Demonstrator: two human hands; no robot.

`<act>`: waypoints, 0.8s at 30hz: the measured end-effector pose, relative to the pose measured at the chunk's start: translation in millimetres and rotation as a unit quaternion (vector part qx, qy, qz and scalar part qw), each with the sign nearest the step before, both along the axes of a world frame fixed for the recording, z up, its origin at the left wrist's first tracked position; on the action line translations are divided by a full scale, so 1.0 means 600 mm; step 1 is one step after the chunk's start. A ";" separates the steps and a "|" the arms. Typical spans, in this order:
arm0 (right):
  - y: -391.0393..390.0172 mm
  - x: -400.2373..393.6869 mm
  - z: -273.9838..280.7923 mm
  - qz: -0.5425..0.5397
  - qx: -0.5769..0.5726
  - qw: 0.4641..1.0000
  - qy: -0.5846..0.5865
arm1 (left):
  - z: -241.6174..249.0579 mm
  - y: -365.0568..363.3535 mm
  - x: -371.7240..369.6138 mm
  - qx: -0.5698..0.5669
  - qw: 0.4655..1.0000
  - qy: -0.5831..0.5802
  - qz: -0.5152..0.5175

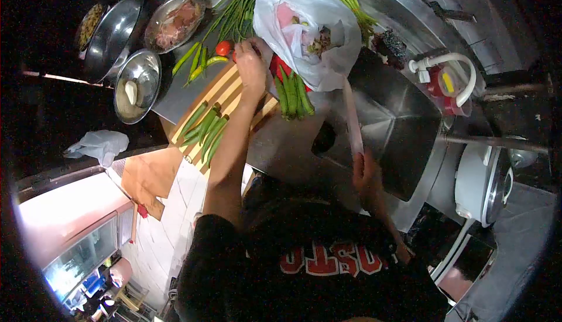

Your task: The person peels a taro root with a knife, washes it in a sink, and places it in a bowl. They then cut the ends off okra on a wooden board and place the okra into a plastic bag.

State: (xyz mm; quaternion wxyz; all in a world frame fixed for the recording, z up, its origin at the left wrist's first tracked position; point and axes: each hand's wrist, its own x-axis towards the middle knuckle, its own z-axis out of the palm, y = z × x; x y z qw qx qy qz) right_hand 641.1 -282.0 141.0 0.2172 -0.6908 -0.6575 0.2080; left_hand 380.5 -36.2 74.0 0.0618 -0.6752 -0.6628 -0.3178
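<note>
My left hand [250,67] is at the far end of the striped wooden cutting board [218,95], its fingers curled. A red edge shows beside them, but what they hold is mostly hidden. A red tomato [223,48] sits just left of it. Several okra pods [205,129] lie on the board's near end, and more okra [293,95] lies on the counter to the right. In my right hand [366,174], over the sink side, is a long knife [352,117], its blade pointing away from me toward a white plastic bag [339,67] with scraps inside.
Long beans [234,14] spread behind the bag. Green chili peppers [196,61] lie left of the tomato. Farther left stand a bowl of raw meat [157,42] and a metal bowl [120,108] with a pale piece inside. The sink [404,123] is on the right, below a white faucet [468,70].
</note>
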 end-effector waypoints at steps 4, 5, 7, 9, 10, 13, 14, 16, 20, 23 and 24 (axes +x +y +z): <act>-0.003 -0.009 0.014 -0.016 0.043 0.995 -0.087 | 0.132 0.020 0.009 0.024 0.953 -0.256 -0.160; -0.005 -0.002 0.004 -0.017 0.042 0.995 -0.085 | 0.150 0.021 0.005 0.022 0.953 -0.254 -0.161; -0.008 0.023 -0.026 0.076 0.133 0.986 -0.072 | 0.173 0.021 -0.012 -0.065 0.955 -0.238 -0.164; 0.008 0.012 -0.011 0.041 0.079 0.996 -0.018 | 0.150 -0.022 -0.027 -0.121 0.970 -0.126 -0.169; 0.012 0.009 -0.006 0.007 0.022 0.999 0.036 | 0.135 -0.057 -0.028 -0.144 0.955 -0.111 -0.235; 0.010 0.013 -0.033 -0.001 0.053 0.998 0.018 | 0.053 -0.145 -0.020 -0.147 0.927 0.090 -0.333; 0.008 0.012 -0.037 0.000 0.052 0.998 0.018 | 0.040 -0.155 -0.015 -0.148 0.927 0.090 -0.333; 0.009 0.011 -0.041 0.022 0.068 0.997 -0.002 | 0.020 -0.171 -0.003 -0.162 0.875 0.232 -0.392; 0.021 -0.007 -0.014 0.035 0.009 0.999 0.003 | 0.007 -0.155 0.002 -0.137 0.868 0.228 -0.419; 0.028 -0.012 -0.016 0.060 0.048 0.997 -0.021 | 0.045 -0.165 0.000 -0.081 0.894 0.184 -0.401; 0.029 -0.012 -0.019 0.072 0.081 0.994 -0.007 | 0.067 -0.175 0.002 -0.046 0.909 0.158 -0.382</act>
